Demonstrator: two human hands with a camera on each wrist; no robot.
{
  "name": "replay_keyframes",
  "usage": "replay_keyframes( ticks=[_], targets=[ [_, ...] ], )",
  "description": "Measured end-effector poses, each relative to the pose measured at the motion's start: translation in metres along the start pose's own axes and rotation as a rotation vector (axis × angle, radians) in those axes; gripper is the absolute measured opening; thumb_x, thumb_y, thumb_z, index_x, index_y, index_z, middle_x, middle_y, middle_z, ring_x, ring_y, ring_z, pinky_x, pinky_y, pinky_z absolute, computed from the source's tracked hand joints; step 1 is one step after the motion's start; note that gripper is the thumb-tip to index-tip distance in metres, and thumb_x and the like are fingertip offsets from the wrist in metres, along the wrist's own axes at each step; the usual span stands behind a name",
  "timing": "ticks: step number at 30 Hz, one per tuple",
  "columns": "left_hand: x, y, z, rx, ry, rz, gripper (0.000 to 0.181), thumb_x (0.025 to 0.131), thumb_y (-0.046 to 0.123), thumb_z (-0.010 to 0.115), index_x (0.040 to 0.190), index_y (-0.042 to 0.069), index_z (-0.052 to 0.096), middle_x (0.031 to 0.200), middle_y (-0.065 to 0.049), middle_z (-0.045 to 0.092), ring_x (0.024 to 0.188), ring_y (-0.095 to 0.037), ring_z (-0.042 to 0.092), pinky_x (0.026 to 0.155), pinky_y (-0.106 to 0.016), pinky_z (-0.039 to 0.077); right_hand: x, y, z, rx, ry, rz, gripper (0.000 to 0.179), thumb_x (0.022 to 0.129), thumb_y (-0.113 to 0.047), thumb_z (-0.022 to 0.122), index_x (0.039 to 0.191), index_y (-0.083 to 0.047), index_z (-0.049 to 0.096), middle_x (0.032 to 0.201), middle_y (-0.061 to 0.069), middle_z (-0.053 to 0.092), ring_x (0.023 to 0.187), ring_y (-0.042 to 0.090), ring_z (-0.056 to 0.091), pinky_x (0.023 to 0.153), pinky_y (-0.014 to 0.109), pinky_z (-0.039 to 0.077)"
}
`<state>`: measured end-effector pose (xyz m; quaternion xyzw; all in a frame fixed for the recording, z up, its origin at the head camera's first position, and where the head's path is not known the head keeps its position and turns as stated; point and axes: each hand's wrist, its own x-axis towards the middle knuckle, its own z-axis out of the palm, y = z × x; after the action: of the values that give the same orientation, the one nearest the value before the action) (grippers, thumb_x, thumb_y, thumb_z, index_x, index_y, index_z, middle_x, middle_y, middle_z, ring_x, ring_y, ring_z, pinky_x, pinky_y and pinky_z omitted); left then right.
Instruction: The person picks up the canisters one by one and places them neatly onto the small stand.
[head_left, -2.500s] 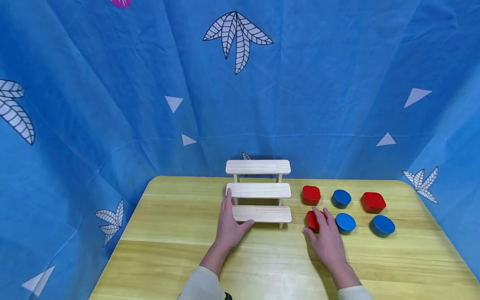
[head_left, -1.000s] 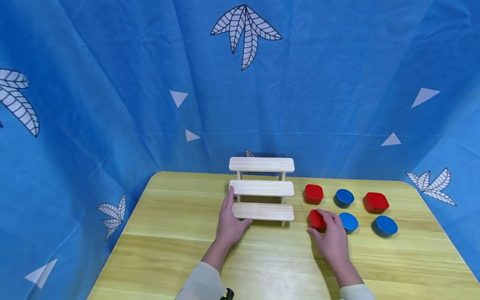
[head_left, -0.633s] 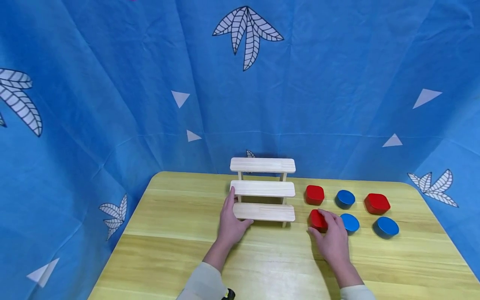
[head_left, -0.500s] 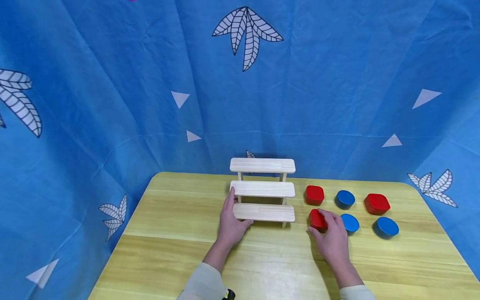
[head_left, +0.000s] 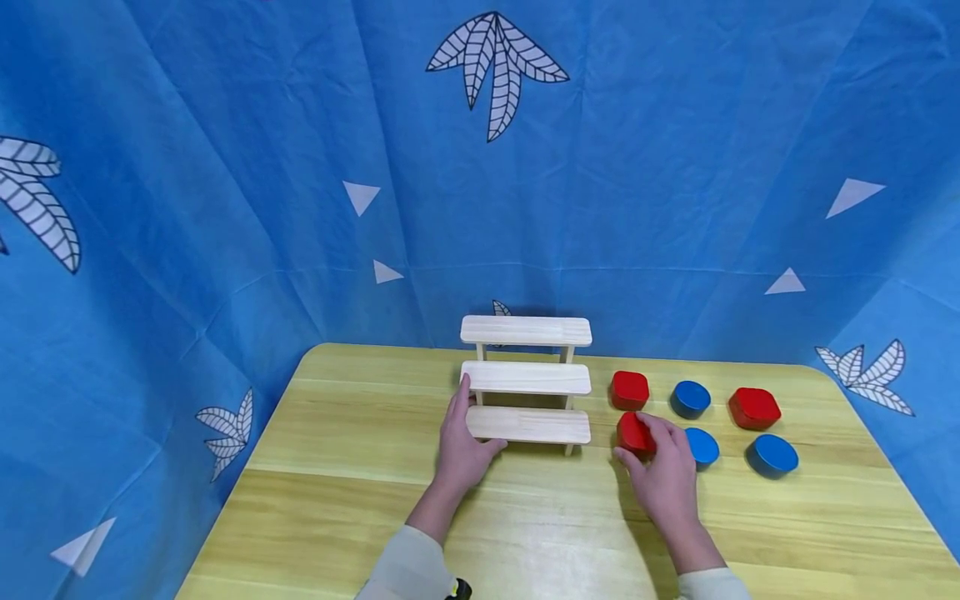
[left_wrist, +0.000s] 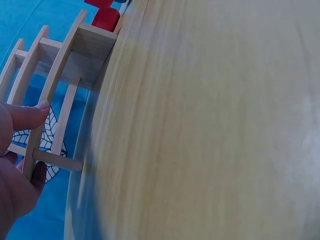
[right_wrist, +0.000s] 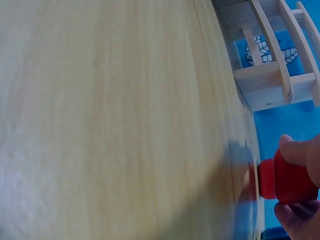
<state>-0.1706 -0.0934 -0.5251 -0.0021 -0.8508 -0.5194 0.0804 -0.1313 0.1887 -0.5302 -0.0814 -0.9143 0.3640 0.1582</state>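
A pale wooden three-tier display stand [head_left: 525,377] stands at the back middle of the table. My left hand [head_left: 459,450] grips the left end of its lowest shelf; in the left wrist view the thumb lies over the shelf [left_wrist: 62,60] and the fingers curl beneath. To the right of the stand, my right hand [head_left: 663,471] pinches a red rounded-square block [head_left: 634,434] between thumb and fingers. The right wrist view shows that red block [right_wrist: 294,182] in the grip, partly covered by the fingers, with another red block [right_wrist: 266,179] behind it.
Behind the held block sits another red block [head_left: 629,390]. Further right are a red block [head_left: 753,407] and blue round blocks [head_left: 690,399], [head_left: 772,455]; one more blue block [head_left: 702,448] is beside my right hand. A blue printed cloth [head_left: 480,208] hangs behind the wooden table [head_left: 360,417].
My right hand has closed in on the near red block, and in the last half second the block has shifted slightly upward in the head view. The left hand keeps its place at the stand.
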Motion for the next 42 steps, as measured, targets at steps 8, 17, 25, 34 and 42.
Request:
replay_keyframes(
  ticks=[8, 17, 25, 34, 42],
  targets=[
    [-0.001, 0.000, 0.000, -0.010, -0.001, -0.005, 0.125, 0.067, -0.006, 0.088, 0.161, 0.033, 0.015, 0.155, -0.005, 0.036, 0.132, -0.030, 0.045, 0.105, -0.042, 0.044, 0.001, -0.004, 0.000, 0.012, 0.011, -0.002, 0.073, 0.075, -0.009, 0.088, 0.141, -0.005, 0.055, 0.137, 0.024, 0.047, 0.124, 0.044, 0.043, 0.090, 0.061, 0.050],
    [-0.001, 0.000, -0.001, -0.011, -0.003, -0.002, 0.124, 0.067, -0.007, 0.088, 0.161, 0.031, 0.016, 0.155, -0.006, 0.037, 0.131, -0.030, 0.045, 0.105, -0.042, 0.043, 0.001, -0.009, 0.000, 0.026, 0.033, -0.025, 0.073, 0.074, -0.009, 0.089, 0.139, -0.004, 0.056, 0.135, 0.023, 0.049, 0.123, 0.043, 0.045, 0.089, 0.059, 0.052],
    [0.000, 0.000, -0.001, -0.019, -0.008, 0.003, 0.122, 0.067, -0.007, 0.088, 0.161, 0.027, 0.019, 0.149, -0.008, 0.043, 0.129, -0.029, 0.047, 0.105, -0.042, 0.043, 0.002, -0.016, -0.001, 0.041, 0.054, -0.034, 0.070, 0.075, -0.010, 0.089, 0.137, -0.004, 0.057, 0.133, 0.023, 0.050, 0.122, 0.043, 0.046, 0.089, 0.060, 0.051],
    [0.000, 0.000, -0.001, -0.015, -0.002, -0.008, 0.124, 0.066, -0.005, 0.089, 0.160, 0.034, 0.018, 0.145, -0.006, 0.047, 0.129, -0.029, 0.047, 0.101, -0.041, 0.047, 0.005, -0.021, -0.003, 0.081, 0.105, -0.086, 0.070, 0.072, -0.007, 0.091, 0.134, -0.002, 0.060, 0.129, 0.023, 0.053, 0.118, 0.042, 0.049, 0.086, 0.060, 0.052],
    [0.000, 0.001, -0.002, -0.013, 0.002, -0.021, 0.124, 0.066, -0.004, 0.089, 0.160, 0.035, 0.019, 0.146, -0.006, 0.046, 0.130, -0.031, 0.046, 0.104, -0.045, 0.044, 0.006, -0.030, -0.002, 0.083, 0.106, -0.088, 0.071, 0.071, -0.007, 0.091, 0.134, -0.003, 0.060, 0.129, 0.024, 0.052, 0.116, 0.043, 0.050, 0.084, 0.059, 0.053]
  ],
)
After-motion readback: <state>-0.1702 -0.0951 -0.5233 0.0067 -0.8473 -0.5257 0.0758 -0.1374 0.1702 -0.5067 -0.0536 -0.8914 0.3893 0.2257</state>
